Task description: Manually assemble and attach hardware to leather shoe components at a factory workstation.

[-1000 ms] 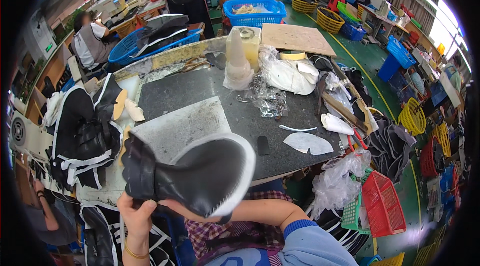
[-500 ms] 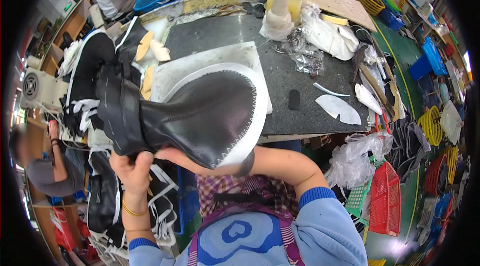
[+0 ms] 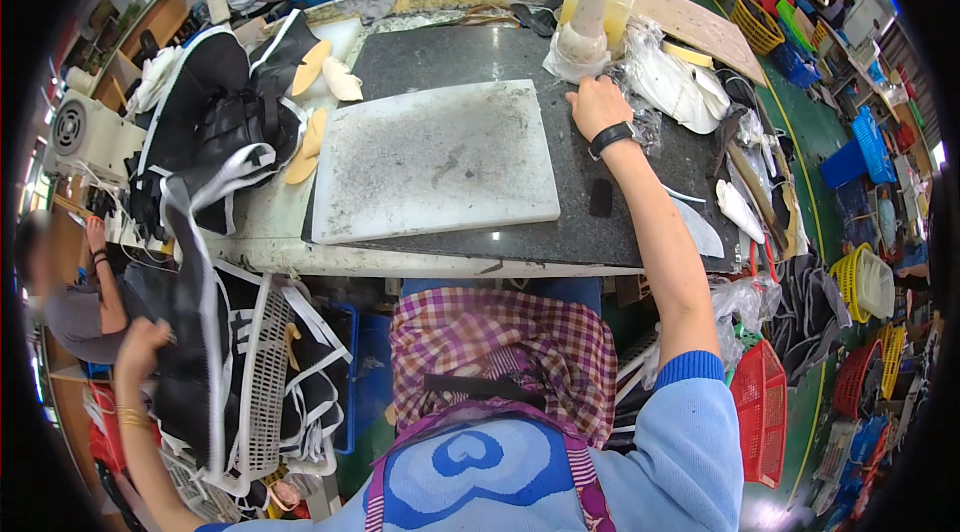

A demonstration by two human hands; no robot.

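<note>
My left hand (image 3: pixel 143 347) is low at the far left, closed and somewhat blurred, at the edge of a black leather-like piece with white edging (image 3: pixel 185 317). That piece stands up beside a white basket (image 3: pixel 268 372) of similar black pieces. My right hand (image 3: pixel 600 110), with a dark band on its wrist, reaches over the dark tabletop to the foot of a pale cone-topped bottle (image 3: pixel 588 17). Its fingers are curled; whatever is under them is hidden. Between the hands lies a white board (image 3: pixel 440 162) with grey smudges.
Black white-edged pieces (image 3: pixel 215 82) are heaped on the table's left, beside tan cutouts (image 3: pixel 308 147). Clear plastic and white scraps (image 3: pixel 670 92) lie at right, near a small black patch (image 3: pixel 600 199). A red basket (image 3: pixel 760 412) stands right. Another person (image 3: pixel 80 312) is at far left.
The stitched black piece with a white rim has left my hands, uncovering the white board. My left hand has moved down and left, my right hand forward and right to the bottle.
</note>
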